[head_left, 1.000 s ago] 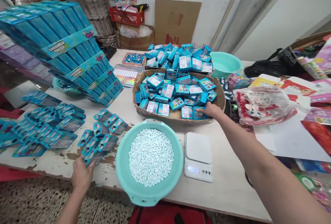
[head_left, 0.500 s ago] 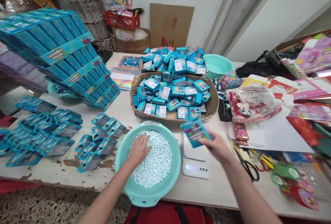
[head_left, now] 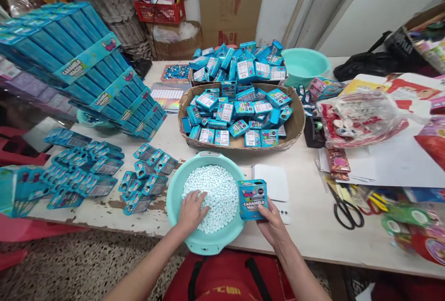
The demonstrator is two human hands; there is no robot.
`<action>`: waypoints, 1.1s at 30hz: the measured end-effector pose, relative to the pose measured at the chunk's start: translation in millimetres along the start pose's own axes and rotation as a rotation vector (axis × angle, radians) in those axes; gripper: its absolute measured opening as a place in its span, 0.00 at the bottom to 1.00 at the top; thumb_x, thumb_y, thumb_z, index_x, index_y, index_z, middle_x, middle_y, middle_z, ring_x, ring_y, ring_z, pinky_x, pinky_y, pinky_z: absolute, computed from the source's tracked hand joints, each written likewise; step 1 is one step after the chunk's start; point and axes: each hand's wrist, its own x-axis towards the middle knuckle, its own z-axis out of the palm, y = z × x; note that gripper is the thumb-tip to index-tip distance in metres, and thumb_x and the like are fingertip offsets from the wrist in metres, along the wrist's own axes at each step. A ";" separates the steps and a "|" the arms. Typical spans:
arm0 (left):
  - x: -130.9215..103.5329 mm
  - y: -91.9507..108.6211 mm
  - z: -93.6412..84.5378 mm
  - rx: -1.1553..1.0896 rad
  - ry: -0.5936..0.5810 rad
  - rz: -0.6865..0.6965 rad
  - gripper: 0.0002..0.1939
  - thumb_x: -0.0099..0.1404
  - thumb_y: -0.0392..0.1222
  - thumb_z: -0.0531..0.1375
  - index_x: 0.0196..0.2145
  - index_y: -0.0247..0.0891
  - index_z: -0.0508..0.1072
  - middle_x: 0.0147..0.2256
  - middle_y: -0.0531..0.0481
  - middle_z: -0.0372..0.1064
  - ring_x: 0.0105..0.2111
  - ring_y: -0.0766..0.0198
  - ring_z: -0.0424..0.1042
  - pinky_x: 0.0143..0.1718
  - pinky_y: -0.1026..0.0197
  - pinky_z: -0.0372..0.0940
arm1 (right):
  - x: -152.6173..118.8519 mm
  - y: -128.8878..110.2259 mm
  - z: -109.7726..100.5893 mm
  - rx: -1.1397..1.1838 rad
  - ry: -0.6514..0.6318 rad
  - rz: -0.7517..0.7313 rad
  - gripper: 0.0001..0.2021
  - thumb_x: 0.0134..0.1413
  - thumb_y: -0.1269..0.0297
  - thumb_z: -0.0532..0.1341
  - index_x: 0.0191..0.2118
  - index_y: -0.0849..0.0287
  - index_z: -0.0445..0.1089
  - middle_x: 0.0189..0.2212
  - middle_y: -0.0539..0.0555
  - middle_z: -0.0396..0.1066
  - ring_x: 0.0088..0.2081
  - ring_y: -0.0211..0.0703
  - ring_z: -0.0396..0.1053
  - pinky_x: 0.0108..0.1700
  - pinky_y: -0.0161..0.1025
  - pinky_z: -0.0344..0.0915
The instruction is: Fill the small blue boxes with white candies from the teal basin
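My left hand point(head_left: 193, 209) rests with its fingers apart on the small white candies point(head_left: 217, 185) in a turquoise basin point(head_left: 170, 203). In my right hand point(head_left: 273, 222) is a blue candy box point(head_left: 253, 199), held upright at the basin's right rim, its printed front facing me. Behind that box lies a white scale point(head_left: 274, 183), partly hidden by the box and hand. Blue boxes point(head_left: 239, 127) fill a cardboard tray point(head_left: 295, 129) beyond the basin.
Loose blue boxes point(head_left: 149, 176) stand left of the basin, with a tall stack of boxed displays point(head_left: 79, 55) behind. Black scissors point(head_left: 347, 213), tape rolls point(head_left: 420, 216) and a plastic bag point(head_left: 368, 116) lie at the right. An empty turquoise basin point(head_left: 306, 65) sits at the back.
My right hand has brought the blue box down and left, from above the scale to the basin's edge, turning it upright. My left hand stays in the candies. The view has shifted.
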 end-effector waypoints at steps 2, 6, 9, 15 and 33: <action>-2.1 -3.8 -2.8 0.013 0.019 -0.128 0.24 0.64 0.46 0.52 0.57 0.41 0.60 0.57 0.41 0.57 0.57 0.50 0.54 0.54 0.50 0.52 | -7.3 -1.1 -14.2 -0.007 0.054 -0.007 0.25 0.38 0.49 0.68 0.44 0.54 0.70 0.40 0.57 0.76 0.40 0.54 0.73 0.43 0.51 0.68; 1.3 14.3 3.5 -0.044 -0.061 -0.312 0.29 0.62 0.53 0.52 0.58 0.37 0.59 0.58 0.35 0.53 0.54 0.43 0.56 0.50 0.47 0.55 | -20.6 2.7 -37.5 -0.050 0.145 -0.012 0.25 0.39 0.49 0.68 0.46 0.50 0.68 0.42 0.54 0.75 0.40 0.52 0.73 0.40 0.50 0.70; 6.6 43.0 15.6 -0.146 -0.076 -0.358 0.31 0.60 0.56 0.54 0.56 0.36 0.60 0.54 0.35 0.57 0.52 0.45 0.60 0.49 0.49 0.56 | -23.2 19.0 -36.5 -0.011 0.129 0.064 0.22 0.41 0.53 0.68 0.45 0.49 0.70 0.41 0.52 0.76 0.39 0.49 0.74 0.40 0.47 0.70; 22.6 85.2 25.9 -0.408 -0.125 -0.288 0.22 0.59 0.53 0.54 0.47 0.39 0.67 0.47 0.40 0.65 0.47 0.50 0.67 0.45 0.54 0.60 | -21.8 44.2 -29.5 0.067 0.161 0.030 0.17 0.44 0.49 0.66 0.41 0.48 0.73 0.41 0.50 0.76 0.41 0.51 0.73 0.40 0.48 0.71; 49.1 75.9 26.8 -1.577 -0.506 -0.501 0.16 0.55 0.51 0.56 0.35 0.37 0.67 0.36 0.43 0.72 0.35 0.56 0.72 0.34 0.56 0.68 | -27.2 77.1 -8.8 -0.852 0.339 -0.525 0.36 0.53 0.35 0.45 0.59 0.57 0.54 0.59 0.63 0.48 0.62 0.60 0.47 0.59 0.57 0.48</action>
